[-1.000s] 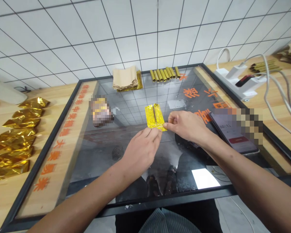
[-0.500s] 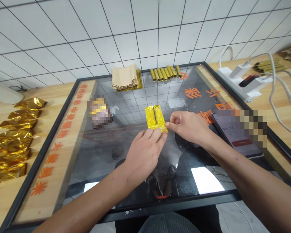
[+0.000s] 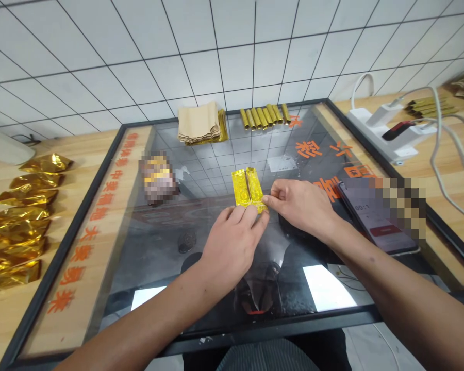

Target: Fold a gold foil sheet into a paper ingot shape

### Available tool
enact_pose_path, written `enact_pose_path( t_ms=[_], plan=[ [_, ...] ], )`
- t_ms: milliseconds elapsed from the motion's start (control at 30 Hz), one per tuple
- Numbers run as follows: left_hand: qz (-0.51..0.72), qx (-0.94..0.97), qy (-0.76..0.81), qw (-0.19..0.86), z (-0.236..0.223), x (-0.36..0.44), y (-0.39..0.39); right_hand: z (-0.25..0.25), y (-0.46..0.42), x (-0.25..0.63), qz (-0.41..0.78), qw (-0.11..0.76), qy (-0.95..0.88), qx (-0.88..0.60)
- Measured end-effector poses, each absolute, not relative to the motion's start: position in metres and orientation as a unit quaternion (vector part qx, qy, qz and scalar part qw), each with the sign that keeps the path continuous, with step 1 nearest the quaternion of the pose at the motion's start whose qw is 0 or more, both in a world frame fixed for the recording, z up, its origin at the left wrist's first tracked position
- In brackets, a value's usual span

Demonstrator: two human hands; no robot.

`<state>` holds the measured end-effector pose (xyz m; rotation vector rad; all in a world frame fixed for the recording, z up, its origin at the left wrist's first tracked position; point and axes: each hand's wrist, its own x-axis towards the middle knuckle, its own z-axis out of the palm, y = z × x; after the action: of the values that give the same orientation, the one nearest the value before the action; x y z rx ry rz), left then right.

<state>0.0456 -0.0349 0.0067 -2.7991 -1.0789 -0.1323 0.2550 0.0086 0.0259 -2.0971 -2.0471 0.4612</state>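
Note:
A shiny gold foil paper [image 3: 240, 186], folded into two narrow flaps side by side, lies on the glass in the middle of the table. Its near end is under the fingers of my left hand [image 3: 235, 242], which are bent and pressed together on it. My right hand [image 3: 299, 206] is curled, with its thumb tip against the lower right corner of the foil paper. Whether that corner is pinched between thumb and finger is hard to see. My left fingers cover part of the near edge.
At the back lie a stack of brown-backed gold papers [image 3: 199, 122] and several rolled gold tubes [image 3: 265, 117]. Folded gold foil pieces [image 3: 21, 224] line the left side. A phone [image 3: 375, 219] is by my right forearm; a power strip [image 3: 379, 131] with cables stands behind it.
Both hands stay almost where they were on the foil paper. The view has shifted very slightly.

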Motion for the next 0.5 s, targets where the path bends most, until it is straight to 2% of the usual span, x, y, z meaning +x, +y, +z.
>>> enact_pose_path(
  t_ms=[267,500],
  plan=[
    [-0.048,-0.927,-0.365,0.073,0.003,0.046,-0.036,0.029,0.003,0.260,0.208,0.147,-0.693,-0.675],
    [-0.037,-0.923,-0.375,0.072,0.004,0.048,-0.039,0.025,-0.002,0.260,0.221,0.254,-0.743,-0.579]
  ],
)
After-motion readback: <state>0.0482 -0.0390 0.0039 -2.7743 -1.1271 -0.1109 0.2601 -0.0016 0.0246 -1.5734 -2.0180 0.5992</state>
